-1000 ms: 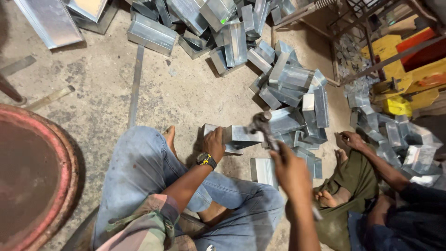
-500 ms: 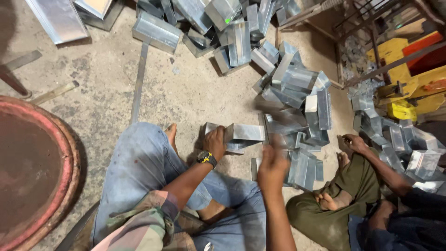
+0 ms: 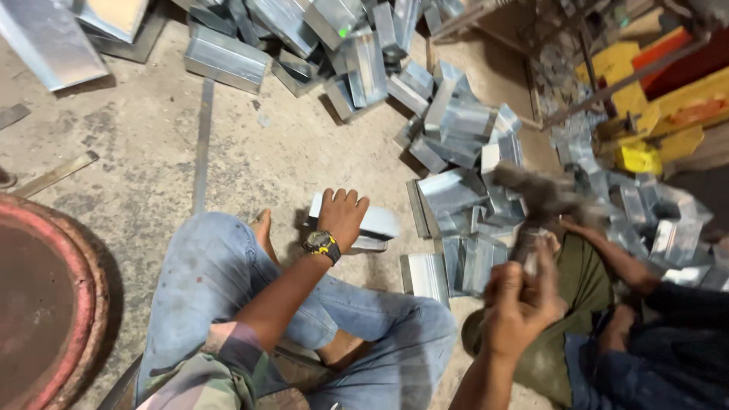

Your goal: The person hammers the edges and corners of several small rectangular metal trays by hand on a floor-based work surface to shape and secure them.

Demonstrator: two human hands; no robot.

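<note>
Head view: a person sits cross-legged on a concrete floor (image 3: 152, 175), the left hand (image 3: 343, 215) pressed flat, fingers together, on a folded sheet-metal piece (image 3: 372, 222) lying on the floor just ahead of the knee; a watch (image 3: 322, 244) circles that wrist. The right hand (image 3: 520, 300) is raised and closed in a fist around the handle of a hammer (image 3: 543, 199), whose head is blurred above a spread of similar metal pieces (image 3: 456, 193). More pieces are heaped along the top of the frame (image 3: 357, 45). A round rust-red rim (image 3: 53, 304) sits at the left edge. At right, a second person in olive trousers (image 3: 588, 296) sits beside the pile, near yellow crates (image 3: 645, 99)
</note>
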